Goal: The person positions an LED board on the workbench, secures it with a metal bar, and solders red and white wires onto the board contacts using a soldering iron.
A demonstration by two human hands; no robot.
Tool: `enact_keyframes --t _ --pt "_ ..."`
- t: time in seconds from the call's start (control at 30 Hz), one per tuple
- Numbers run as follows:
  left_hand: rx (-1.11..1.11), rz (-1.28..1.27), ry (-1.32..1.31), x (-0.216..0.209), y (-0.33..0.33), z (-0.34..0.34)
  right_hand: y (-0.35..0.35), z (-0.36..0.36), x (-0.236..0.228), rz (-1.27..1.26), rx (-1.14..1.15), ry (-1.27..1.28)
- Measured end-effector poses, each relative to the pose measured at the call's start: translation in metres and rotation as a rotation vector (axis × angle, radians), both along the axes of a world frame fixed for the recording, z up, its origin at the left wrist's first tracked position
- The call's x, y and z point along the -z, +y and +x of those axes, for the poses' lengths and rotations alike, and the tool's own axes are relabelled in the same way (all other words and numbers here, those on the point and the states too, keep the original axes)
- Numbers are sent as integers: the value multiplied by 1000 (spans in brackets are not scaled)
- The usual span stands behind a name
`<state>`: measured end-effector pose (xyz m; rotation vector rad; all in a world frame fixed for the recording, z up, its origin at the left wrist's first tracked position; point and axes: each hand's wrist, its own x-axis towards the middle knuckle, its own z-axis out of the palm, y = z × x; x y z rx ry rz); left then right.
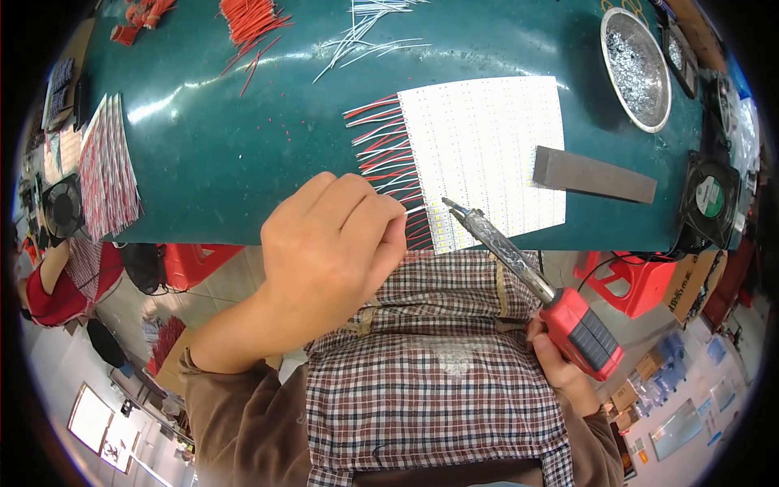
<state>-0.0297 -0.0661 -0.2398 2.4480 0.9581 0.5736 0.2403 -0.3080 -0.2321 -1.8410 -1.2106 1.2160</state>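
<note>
A white panel of LED strip boards (487,146) lies at the table's near edge, with red and white wires (385,146) sticking out along its left side. My left hand (333,235) is closed in a pinch at the lower end of that row, on a white wire (414,210) that reaches the panel's edge. My right hand (560,365) grips a soldering iron (580,329) by its red and black handle. The iron's tip is over the panel's lower left part, a little right of my left fingertips. A grey bar (596,174) rests across the panel's right edge.
Loose red wires (247,20) and white wires (365,32) lie at the back of the green table (203,162). A wired bundle (109,170) sits at left. At right are a metal bowl (637,69) with silvery bits and a black fan (710,199). Red stools (629,284) stand below.
</note>
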Motion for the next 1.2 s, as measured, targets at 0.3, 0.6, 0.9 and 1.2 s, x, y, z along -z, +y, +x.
enact_keyframes --t 0.3,0.6,0.9,1.2 --pt "-34 -1 15 4 1 -2 11 -4 4 82 -73 -41" --pt "-46 1 4 6 -1 -2 12 -4 3 16 -60 -23" --pt "-53 7 -2 6 -2 -1 13 -4 6 40 -80 -13" --pt "-52 -6 12 5 -2 -1 12 -2 0 5 -20 -26"
